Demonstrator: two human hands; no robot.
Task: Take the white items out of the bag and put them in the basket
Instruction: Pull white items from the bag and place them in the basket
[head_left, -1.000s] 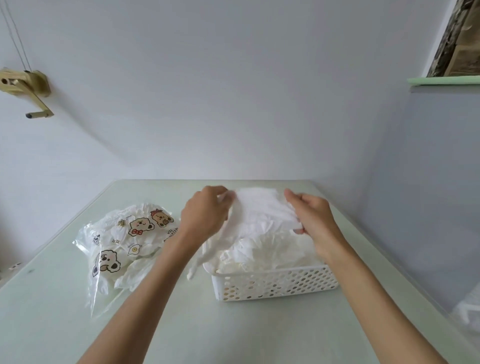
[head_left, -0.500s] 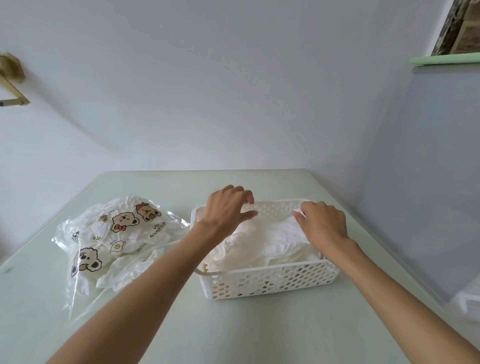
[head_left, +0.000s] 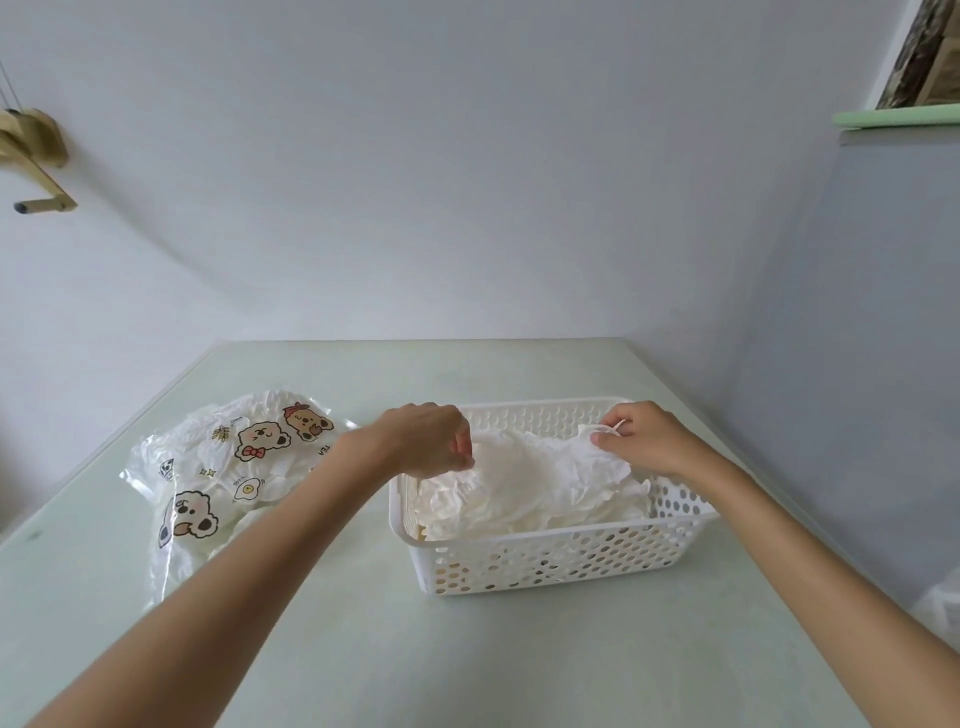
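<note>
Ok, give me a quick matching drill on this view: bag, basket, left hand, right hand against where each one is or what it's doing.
Things:
1. bag
2. basket
3. left hand
4. right hand

States:
A. pinches a white item at the basket's far right corner
B. lies on the table, left of the basket, printed with cartoon bears
C. holds a pile of white items
D. grips a white item at the basket's left side

Pairs: 1-B, 2-C, 3-D, 4-A
</note>
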